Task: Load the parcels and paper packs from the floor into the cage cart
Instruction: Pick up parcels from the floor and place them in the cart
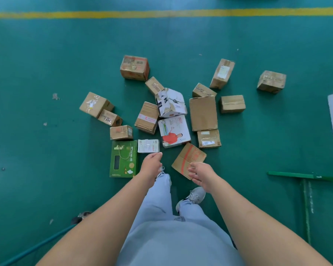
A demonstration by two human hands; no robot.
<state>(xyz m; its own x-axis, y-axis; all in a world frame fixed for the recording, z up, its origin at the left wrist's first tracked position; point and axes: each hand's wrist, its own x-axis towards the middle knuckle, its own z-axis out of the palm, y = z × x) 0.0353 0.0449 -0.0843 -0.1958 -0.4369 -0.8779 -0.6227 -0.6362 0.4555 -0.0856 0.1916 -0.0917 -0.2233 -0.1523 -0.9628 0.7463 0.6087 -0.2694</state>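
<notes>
Left hand: extended forward and down, fingers loosely curled, holding nothing; it hangs just short of the small white parcel.
Right hand: also empty, fingers relaxed and slightly spread, in front of the near corner of the tilted brown carton; whether it touches the carton cannot be told.
Step in hand: judged to be the reach for the next pick, nearest items first.
Nearest stock: green printed box lies flat at near left, beside the small white parcel; white box with red-shirted figure just beyond.
Remaining stock: more than a dozen brown parcels scattered on the green floor, reaching to the far carton and an outlier at far right.
Cage cart: not plainly in view; green tubing at near right may belong to it, unconfirmed.
Recommended method: take the small parcel with one hand, the carton with both hands under its low edges; bend the knees.
Risk: torn white box may open if lifted by its flaps; support its base.
Progress: most parcels remain on the floor.
</notes>
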